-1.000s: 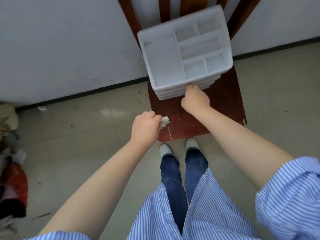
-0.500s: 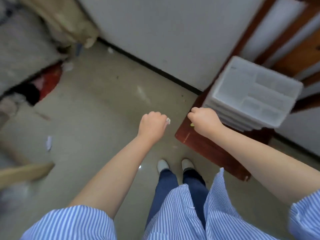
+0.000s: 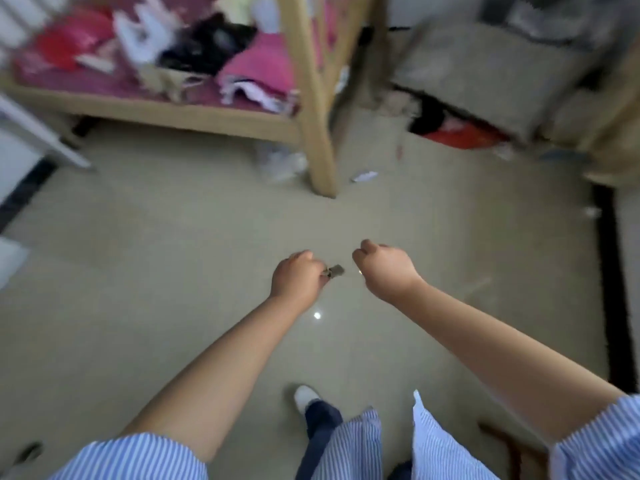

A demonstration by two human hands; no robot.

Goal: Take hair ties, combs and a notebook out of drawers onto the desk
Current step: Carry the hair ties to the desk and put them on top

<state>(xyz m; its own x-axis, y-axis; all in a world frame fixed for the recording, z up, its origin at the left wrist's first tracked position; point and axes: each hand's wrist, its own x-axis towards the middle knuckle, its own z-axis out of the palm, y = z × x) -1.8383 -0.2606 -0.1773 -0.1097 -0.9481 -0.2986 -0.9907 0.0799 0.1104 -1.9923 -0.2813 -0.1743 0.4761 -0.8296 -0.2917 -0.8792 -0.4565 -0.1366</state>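
Note:
Both of my hands are held out over the bare floor, closed into fists. My left hand is shut on a small pale grey item that sticks out between the fingers; it may be a hair tie, but blur hides its shape. My right hand is a closed fist with a tiny yellow bit showing at its lower edge. The white drawer unit, the combs, the notebook and the desk are all out of view.
A wooden bed frame with a thick post stands ahead, piled with pink and dark clothes. Grey bundles and a red item lie at the right. A paper scrap is on the floor, and a dark red chair edge is at the lower right.
The view has swung left, away from the white drawer unit on the red chair and toward the bed. Both fists have stayed closed and come off the drawers.

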